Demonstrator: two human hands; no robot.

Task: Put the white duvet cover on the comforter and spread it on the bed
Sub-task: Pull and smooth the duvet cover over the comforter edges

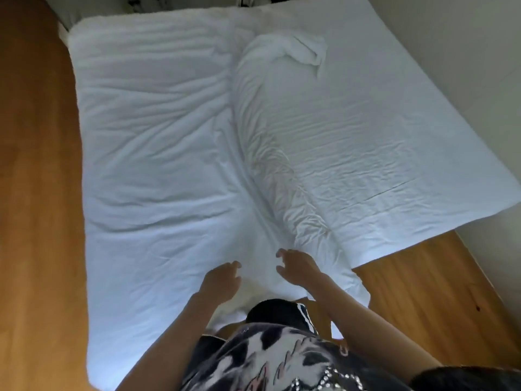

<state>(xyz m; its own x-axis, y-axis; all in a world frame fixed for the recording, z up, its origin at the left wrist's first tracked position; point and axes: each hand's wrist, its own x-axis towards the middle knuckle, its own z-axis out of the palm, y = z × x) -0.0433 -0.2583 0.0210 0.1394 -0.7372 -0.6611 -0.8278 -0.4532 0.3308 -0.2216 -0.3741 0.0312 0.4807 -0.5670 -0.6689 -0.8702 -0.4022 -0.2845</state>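
Wooden floor (pixel 36 193), bed filling centre frame. I log: duvet cover (pixel 380 142) flat at right, comforter (pixel 152 142) bunched along the middle — my left hand (pixel 221 280) and right hand (pixel 297 268), fingers loosely spread, hover at lower centre, likely to grab that ridge.

Just beyond the curled fingers (pixel 282 253), the white cloth duvet cover (pixel 174 142) is matt, soft and finely creased, bunched into a rumpled ridge. The orange-brown wooden floor (pixel 36 193) on either side looks smooth, faintly glossy.
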